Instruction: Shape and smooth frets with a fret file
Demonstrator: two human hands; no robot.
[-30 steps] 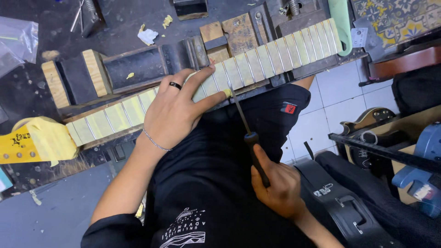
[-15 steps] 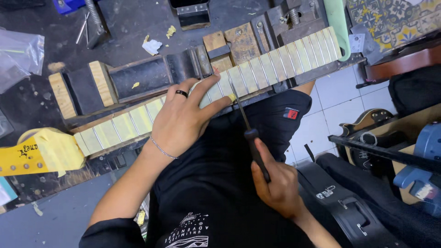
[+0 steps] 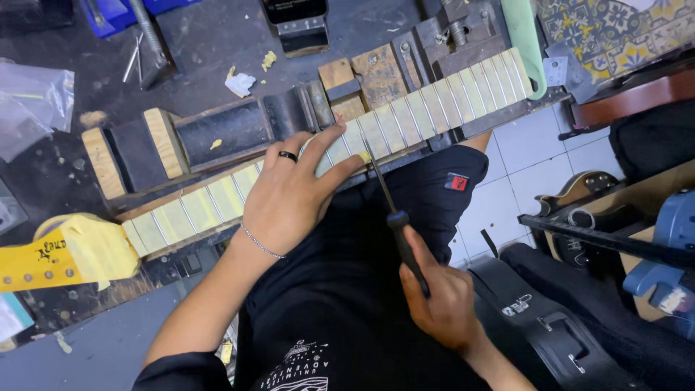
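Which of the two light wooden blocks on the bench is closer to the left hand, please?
The right wooden block; it sits nearer the left hand than the far-left block.

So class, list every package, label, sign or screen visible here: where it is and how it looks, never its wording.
Clear plastic bag: far left of the bench, crumpled, see-through.
Yellow tape wrap: around the guitar headstock, lower left, with dark handwriting.
Red patch label: on the black trousers, small rectangle.
Pale tag: upper right, beside the green strip.
No screens or signs.
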